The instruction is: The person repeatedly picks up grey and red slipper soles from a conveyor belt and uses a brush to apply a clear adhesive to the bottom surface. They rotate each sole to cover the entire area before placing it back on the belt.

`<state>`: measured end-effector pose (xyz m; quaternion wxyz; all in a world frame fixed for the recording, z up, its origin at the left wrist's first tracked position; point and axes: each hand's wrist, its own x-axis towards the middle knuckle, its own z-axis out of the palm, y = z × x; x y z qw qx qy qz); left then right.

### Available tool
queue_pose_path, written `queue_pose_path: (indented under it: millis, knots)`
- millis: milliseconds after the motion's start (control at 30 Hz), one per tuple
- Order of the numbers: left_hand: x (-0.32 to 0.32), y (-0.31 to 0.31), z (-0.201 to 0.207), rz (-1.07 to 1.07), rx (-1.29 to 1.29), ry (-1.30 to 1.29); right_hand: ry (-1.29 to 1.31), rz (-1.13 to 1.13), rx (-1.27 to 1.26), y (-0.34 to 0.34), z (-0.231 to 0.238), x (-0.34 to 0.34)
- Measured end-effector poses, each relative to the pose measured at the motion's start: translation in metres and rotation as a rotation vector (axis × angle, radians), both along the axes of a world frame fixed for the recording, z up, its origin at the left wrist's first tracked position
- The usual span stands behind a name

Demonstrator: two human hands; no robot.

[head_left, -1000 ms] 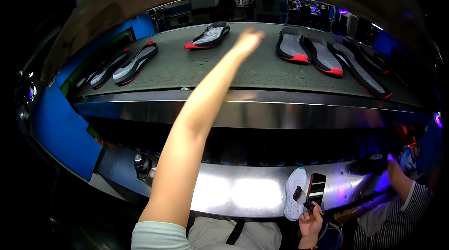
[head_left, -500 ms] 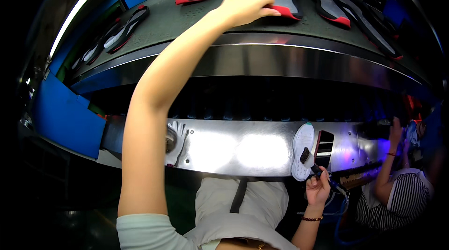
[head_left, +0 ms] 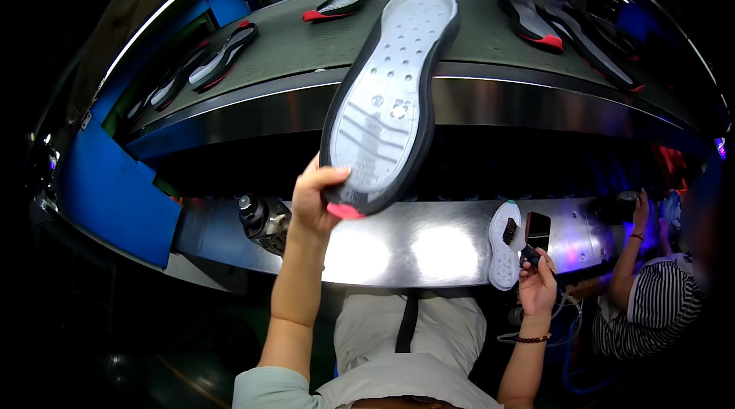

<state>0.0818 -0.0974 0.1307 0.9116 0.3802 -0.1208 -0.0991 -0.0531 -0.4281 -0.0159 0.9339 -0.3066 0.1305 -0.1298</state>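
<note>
My left hand point(head_left: 311, 198) grips a shoe sole point(head_left: 383, 91) by its red-tipped end, thumb on the inner face. The sole is raised above the metal ledge, its black rim around a pale, dimpled inner face turned up. In my right hand point(head_left: 538, 283) is a brush point(head_left: 511, 231) with dark bristles and a dark handle, fingers closed round the handle. The brush head is over a white sole point(head_left: 503, 263) lying on the ledge; whether it touches cannot be told. Beside that white sole lies a dark phone-like slab point(head_left: 538, 230) with a red edge.
More black-and-red soles lie on the green conveyor belt point(head_left: 291, 49), such as one at the far middle point(head_left: 346, 0). A dark bottle point(head_left: 264, 221) stands at the left of the metal ledge point(head_left: 383, 256). At right, a co-worker in a striped top point(head_left: 658, 305) has hands by the ledge.
My left hand has taken a sole off the belt and brought it nearer, tilted upright. My right hand has kept the brush and shifted slightly right and upward.
</note>
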Motion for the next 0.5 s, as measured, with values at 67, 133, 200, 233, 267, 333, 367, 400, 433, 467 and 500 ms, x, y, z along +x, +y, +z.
queue_pose_path:
  millis: [67, 133, 200, 233, 267, 333, 367, 400, 433, 467, 500]
  knots:
    - [-0.024, 0.001, -0.009, 0.153, 0.063, 0.001, -0.002, -0.005, 0.002, 0.001, 0.002, -0.002]
    - [-0.041, 0.004, -0.023, 0.237, 0.075, -0.007, 0.016, -0.018, -0.006, 0.000, -0.003, -0.005]
    - [-0.060, 0.012, -0.040, 0.273, 0.067, 0.007, 0.036, -0.036, -0.020, -0.002, -0.006, -0.007]
    - [-0.068, 0.019, -0.052, 0.243, 0.062, -0.136, 0.046, -0.045, -0.021, -0.002, -0.007, -0.007]
    - [-0.073, 0.016, -0.062, 0.249, -0.114, -0.199, 0.064, -0.059, -0.024, -0.001, -0.008, -0.010]
    - [-0.085, 0.011, -0.074, 0.162, -0.582, -0.129, 0.034, -0.033, -0.049, 0.000, -0.010, -0.009]
    - [-0.084, 0.019, -0.076, -0.029, -0.592, -0.123, 0.040, -0.032, -0.053, -0.001, -0.011, -0.010]
    - [-0.082, 0.026, -0.076, -0.217, -0.584, -0.110, 0.036, -0.032, -0.046, -0.001, -0.013, -0.009]
    - [-0.084, 0.024, -0.079, -0.306, -0.566, -0.074, 0.033, -0.032, -0.038, -0.001, -0.016, -0.008]
    - [-0.090, 0.027, -0.088, -0.246, -0.510, -0.056, 0.028, -0.019, -0.029, -0.001, -0.019, -0.006]
    - [-0.090, 0.032, -0.105, -0.195, -0.455, -0.046, 0.027, -0.009, -0.035, 0.000, -0.020, -0.005]
